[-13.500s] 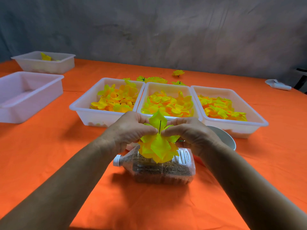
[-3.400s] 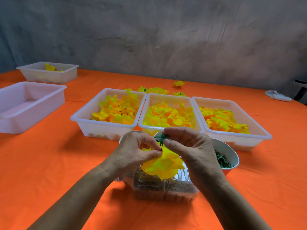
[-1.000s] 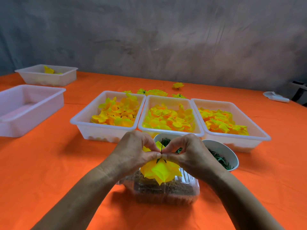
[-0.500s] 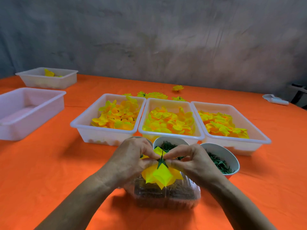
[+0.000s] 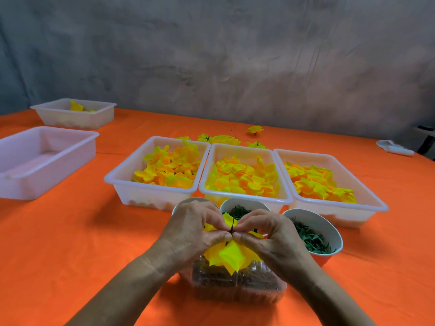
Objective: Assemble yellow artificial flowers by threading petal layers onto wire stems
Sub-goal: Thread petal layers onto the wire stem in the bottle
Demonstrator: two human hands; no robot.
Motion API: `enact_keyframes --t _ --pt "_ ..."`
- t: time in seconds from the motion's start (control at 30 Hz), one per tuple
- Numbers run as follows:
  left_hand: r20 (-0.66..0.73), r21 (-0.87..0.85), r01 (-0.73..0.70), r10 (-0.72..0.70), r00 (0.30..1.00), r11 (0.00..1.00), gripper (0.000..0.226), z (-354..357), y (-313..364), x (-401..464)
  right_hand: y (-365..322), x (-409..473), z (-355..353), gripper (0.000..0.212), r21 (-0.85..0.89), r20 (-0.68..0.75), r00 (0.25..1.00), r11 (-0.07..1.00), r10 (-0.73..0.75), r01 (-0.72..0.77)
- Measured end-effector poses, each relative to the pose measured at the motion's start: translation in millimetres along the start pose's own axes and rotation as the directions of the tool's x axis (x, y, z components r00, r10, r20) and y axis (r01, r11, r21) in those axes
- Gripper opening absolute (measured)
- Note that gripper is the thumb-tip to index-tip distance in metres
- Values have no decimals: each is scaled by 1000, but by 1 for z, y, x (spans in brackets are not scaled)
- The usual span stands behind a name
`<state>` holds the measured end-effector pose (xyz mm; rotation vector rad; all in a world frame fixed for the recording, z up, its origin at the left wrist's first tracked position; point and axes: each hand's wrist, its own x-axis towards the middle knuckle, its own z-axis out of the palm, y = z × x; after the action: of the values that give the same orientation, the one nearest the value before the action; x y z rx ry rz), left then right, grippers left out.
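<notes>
A half-built yellow flower (image 5: 231,256) sits upside down on a thin dark wire stem (image 5: 232,224) over a clear plastic bottle (image 5: 237,282) lying on its side. My left hand (image 5: 196,229) and my right hand (image 5: 270,234) meet at the stem. Thumbs and forefingers of both pinch the green calyx against the petals there. Three white trays of loose yellow-orange petal layers stand behind: left tray (image 5: 117,178), middle tray (image 5: 244,198), right tray (image 5: 374,203).
Two bowls of green parts stand behind my hands: one (image 5: 247,204) at centre, one (image 5: 329,229) to the right. Finished flowers (image 5: 219,138) lie beyond the trays. Two more white trays (image 5: 70,134) (image 5: 101,105) stand at left. A white object (image 5: 394,148) lies far right.
My fingers have closed tighter round the stem, pushing the green calyx down onto the petals. The view has tilted slightly lower.
</notes>
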<state>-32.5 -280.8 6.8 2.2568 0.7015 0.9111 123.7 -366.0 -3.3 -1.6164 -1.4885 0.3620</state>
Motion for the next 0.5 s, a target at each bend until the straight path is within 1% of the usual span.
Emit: enact_keyframes --t 0.2,0.33,0.5 --pt "7 -97 19 -19 1000 995 9 3 -6 0 3 1 3 6 27 -5 1000 999 -20 20" --pt "14 -162 46 -44 999 986 9 4 -9 -1 5 -2 6 5 103 -1 1000 995 -5 6" --pt "20 -173 44 -41 999 984 10 6 -11 -3 6 -5 7 8 105 -14 1000 995 1 1"
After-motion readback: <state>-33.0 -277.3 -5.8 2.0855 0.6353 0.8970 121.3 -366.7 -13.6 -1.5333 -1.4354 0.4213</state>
